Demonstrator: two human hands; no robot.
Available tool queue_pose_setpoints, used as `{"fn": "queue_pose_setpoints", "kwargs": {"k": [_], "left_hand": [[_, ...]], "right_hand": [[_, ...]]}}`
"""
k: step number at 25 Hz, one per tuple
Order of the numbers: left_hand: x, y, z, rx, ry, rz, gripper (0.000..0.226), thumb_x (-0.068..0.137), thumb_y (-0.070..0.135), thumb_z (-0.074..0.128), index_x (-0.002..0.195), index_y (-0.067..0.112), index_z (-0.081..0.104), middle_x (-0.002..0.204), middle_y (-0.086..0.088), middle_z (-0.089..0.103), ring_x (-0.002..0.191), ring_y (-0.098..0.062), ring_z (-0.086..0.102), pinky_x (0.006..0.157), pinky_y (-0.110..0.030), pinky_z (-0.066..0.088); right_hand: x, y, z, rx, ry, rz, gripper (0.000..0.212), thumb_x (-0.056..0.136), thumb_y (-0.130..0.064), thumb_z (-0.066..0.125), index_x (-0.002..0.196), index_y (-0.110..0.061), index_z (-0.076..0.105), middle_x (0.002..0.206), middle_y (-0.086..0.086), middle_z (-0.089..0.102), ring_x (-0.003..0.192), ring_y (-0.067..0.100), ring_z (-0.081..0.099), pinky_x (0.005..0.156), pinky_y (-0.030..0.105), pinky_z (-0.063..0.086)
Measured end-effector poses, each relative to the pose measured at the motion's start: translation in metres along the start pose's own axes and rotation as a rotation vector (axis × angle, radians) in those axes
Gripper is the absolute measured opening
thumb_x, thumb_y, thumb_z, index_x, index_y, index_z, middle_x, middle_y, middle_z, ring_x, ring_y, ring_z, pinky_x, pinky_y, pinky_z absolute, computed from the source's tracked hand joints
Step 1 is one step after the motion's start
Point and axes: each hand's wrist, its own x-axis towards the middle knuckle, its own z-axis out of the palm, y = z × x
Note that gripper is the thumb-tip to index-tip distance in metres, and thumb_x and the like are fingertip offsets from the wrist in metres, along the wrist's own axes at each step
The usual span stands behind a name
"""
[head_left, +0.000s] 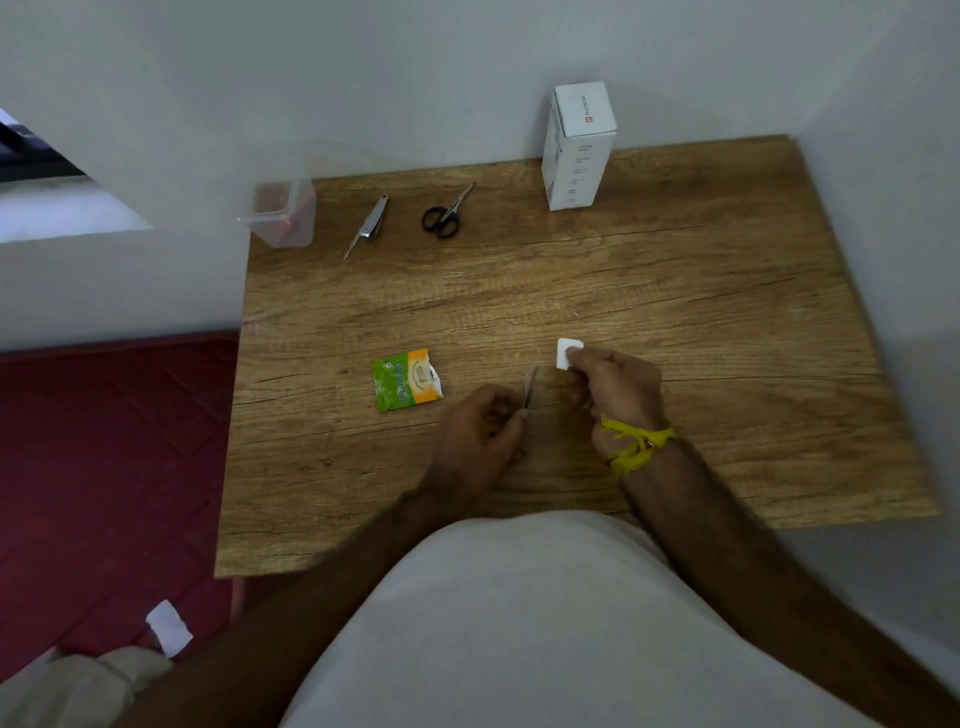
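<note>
White little square pad (568, 352) is pinched in the right hand (618, 389) over the wooden table (727, 312). The left hand (480, 431) grips a thin stick-like tool (529, 391) beside the torn green-orange sachet (408, 380). Guessing wiping's next, so the pad needs to meet the tool's tip.

- The container (283, 215) stands at the table's (727, 312) far left corner.
- The nail clipper (370, 224) lies right of it, then the scissors (444, 215), then the box (576, 150).
- The sachet (407, 380) lies nearer, left of the left hand (478, 436).
</note>
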Motion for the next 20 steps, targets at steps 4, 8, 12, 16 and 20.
{"fn": "queue_pose_setpoints", "kwargs": {"k": [4, 8, 12, 16, 20], "left_hand": [[0.002, -0.001, -0.007, -0.35, -0.066, -0.157, 0.017, 0.094, 0.006, 0.064, 0.111, 0.008, 0.063, 0.093, -0.017, 0.072, 0.075, -0.034, 0.073, 0.065, -0.031, 0.061], [0.003, -0.003, -0.009, -0.418, -0.092, -0.091, 0.03, 0.093, -0.002, 0.063, 0.119, 0.01, 0.056, 0.093, -0.019, 0.07, 0.076, -0.03, 0.072, 0.066, -0.031, 0.061], [0.004, -0.007, -0.009, -0.423, -0.097, -0.055, 0.035, 0.092, -0.005, 0.062, 0.121, 0.011, 0.052, 0.094, -0.023, 0.069, 0.078, -0.032, 0.071, 0.071, -0.036, 0.061], [0.004, -0.011, -0.01, -0.401, -0.109, -0.065, 0.035, 0.092, -0.004, 0.063, 0.123, 0.01, 0.055, 0.097, -0.022, 0.07, 0.081, -0.033, 0.071, 0.074, -0.038, 0.061], [0.005, -0.008, -0.01, -0.376, -0.118, -0.105, 0.028, 0.092, -0.002, 0.063, 0.119, 0.003, 0.063, 0.094, -0.018, 0.073, 0.08, -0.028, 0.073, 0.072, -0.03, 0.061]], "right_hand": [[-0.001, 0.008, 0.0, -0.018, -0.22, 0.03, 0.009, 0.088, -0.002, 0.07, 0.079, -0.007, 0.069, 0.067, 0.007, 0.064, 0.056, 0.015, 0.056, 0.052, 0.024, 0.045], [-0.004, 0.012, 0.007, -0.087, -0.268, -0.042, 0.01, 0.088, -0.001, 0.069, 0.081, -0.007, 0.069, 0.068, 0.006, 0.066, 0.057, 0.011, 0.06, 0.052, 0.018, 0.049], [-0.008, 0.014, 0.013, -0.134, -0.267, -0.097, 0.013, 0.088, -0.001, 0.07, 0.079, -0.009, 0.07, 0.069, 0.004, 0.067, 0.054, 0.007, 0.061, 0.05, 0.016, 0.05], [-0.012, 0.015, 0.014, -0.119, -0.346, -0.089, 0.013, 0.09, -0.001, 0.067, 0.082, -0.01, 0.073, 0.072, 0.002, 0.07, 0.058, 0.006, 0.063, 0.054, 0.018, 0.05], [-0.013, 0.01, 0.01, 0.008, -0.414, 0.027, 0.015, 0.091, 0.001, 0.065, 0.08, -0.008, 0.07, 0.069, 0.001, 0.069, 0.061, 0.009, 0.061, 0.057, 0.02, 0.048]]}}
